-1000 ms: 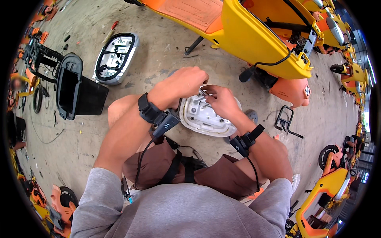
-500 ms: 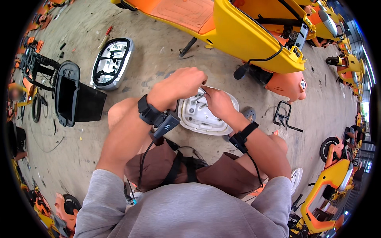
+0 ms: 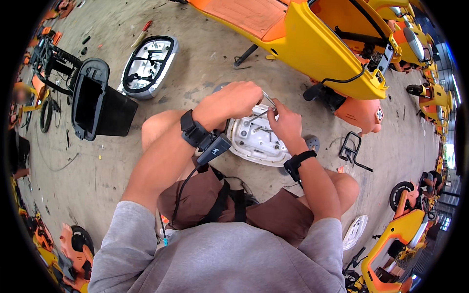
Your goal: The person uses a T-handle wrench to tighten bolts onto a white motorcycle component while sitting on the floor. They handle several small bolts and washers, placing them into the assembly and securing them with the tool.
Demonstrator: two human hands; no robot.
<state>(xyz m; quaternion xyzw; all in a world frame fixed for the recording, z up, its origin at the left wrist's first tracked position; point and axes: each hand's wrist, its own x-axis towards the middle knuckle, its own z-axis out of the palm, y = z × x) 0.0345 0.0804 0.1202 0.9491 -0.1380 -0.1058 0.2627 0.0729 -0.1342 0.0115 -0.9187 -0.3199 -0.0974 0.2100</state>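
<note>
Between my bent knees lies a white oval plastic panel (image 3: 250, 150), moulded side up, with several metal studs and bolts on it. My left hand (image 3: 237, 100) is closed in a fist over its far left edge; what sits inside the fist is hidden. A thin bent metal rod (image 3: 268, 98) spans from the left fist to my right hand (image 3: 287, 123), whose thumb and index finger pinch its end. Another grey rod section (image 3: 259, 116) slants over the panel beneath the hands; whether it belongs to the same piece I cannot tell.
A seat base with black rim (image 3: 148, 66) and a red-handled screwdriver (image 3: 142, 33) lie at the far left, near a black bin-like box (image 3: 116, 115). A yellow-orange scooter body (image 3: 312, 49) stands ahead. A black metal bracket (image 3: 350, 150) rests at right.
My hands have drawn slightly apart, and more of the metal rod shows between them. The right-hand fingers have lifted. The whole view has shifted a little.
</note>
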